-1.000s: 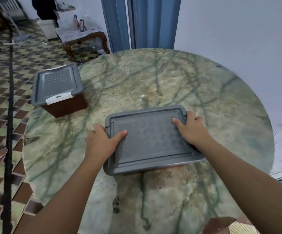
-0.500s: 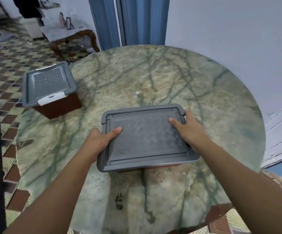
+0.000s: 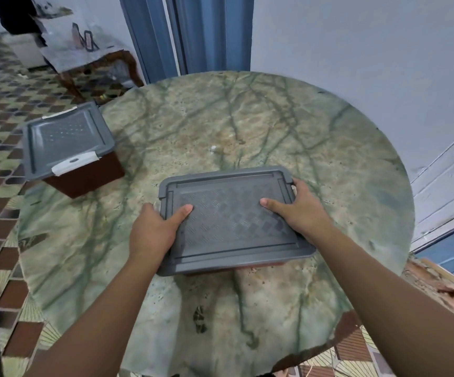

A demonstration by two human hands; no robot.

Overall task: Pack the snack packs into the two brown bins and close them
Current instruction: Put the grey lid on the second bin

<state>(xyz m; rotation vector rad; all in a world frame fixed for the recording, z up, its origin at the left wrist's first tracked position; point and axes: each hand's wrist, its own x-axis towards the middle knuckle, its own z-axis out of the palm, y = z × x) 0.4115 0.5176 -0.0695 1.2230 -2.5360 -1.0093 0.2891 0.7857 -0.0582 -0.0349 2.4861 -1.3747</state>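
Head cam: you're on the closing step. Near bin [image 3: 258, 266] sits mid-table, grey lid [image 3: 234, 219] on top. Your left hand [image 3: 153, 234] and right hand [image 3: 299, 213] each grip a short end of the lid, thumbs on top, fingers curled over the rim. Far-left bin [image 3: 84, 176] looks shut, white latch [image 3: 74, 162] down. Next, I'd judge: press both ends evenly til the clips catch.

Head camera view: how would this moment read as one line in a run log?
near bin: grey lid on | left hand, right hand: gripping lid's sides, thumbs on top | far bin: lidded, left table edge
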